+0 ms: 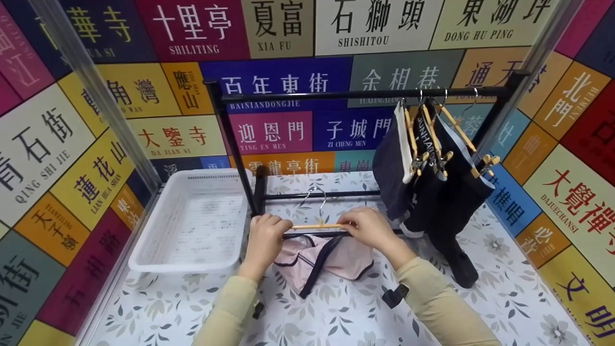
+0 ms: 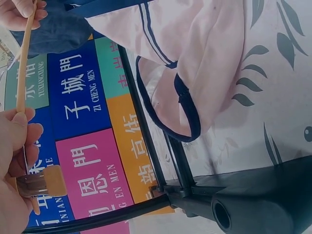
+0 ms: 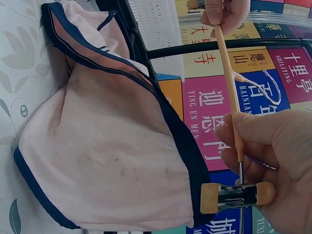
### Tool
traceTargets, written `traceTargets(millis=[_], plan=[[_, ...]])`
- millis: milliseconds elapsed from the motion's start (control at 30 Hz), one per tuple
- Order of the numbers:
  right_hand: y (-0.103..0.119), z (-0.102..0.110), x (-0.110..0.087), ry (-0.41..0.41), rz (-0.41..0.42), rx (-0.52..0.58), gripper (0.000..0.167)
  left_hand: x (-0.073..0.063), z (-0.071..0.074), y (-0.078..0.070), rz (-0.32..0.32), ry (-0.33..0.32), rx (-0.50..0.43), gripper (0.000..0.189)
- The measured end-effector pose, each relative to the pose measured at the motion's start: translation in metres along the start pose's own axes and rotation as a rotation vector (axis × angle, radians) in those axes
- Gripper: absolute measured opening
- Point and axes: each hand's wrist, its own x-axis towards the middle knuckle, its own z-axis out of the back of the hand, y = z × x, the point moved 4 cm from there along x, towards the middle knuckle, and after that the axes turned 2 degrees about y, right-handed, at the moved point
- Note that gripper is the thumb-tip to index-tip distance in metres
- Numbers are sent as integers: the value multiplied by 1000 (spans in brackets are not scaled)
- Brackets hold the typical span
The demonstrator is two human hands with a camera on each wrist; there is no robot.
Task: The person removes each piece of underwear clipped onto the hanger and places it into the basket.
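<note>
My left hand and right hand grip the two ends of a wooden clip hanger, its metal hook pointing up. Below lies a pair of pale pink shorts with dark navy trim, crumpled on the table by the rack's lower bar. In the left wrist view, one clip sits under the left hand, apart from the shorts. The other clip overlaps the navy waistband in the right wrist view; whether it grips the cloth I cannot tell.
A black garment rack stands ahead. Several dark garments hang on clip hangers at its right end. To the left is a white plastic basket. The tabletop has a leaf pattern, and sign-printed walls surround it.
</note>
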Motion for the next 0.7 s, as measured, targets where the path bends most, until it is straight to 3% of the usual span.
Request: traceTargets(millis=[167, 467, 700], plan=[[1, 5, 0, 13, 4, 42, 9, -2, 2, 2, 6, -1, -7, 32], [-4, 14, -5, -4, 2, 55, 28, -7, 6, 7, 25, 26, 9, 35], [-9, 19, -9, -11, -31, 94, 39, -14, 9, 12, 40, -3, 0, 38]])
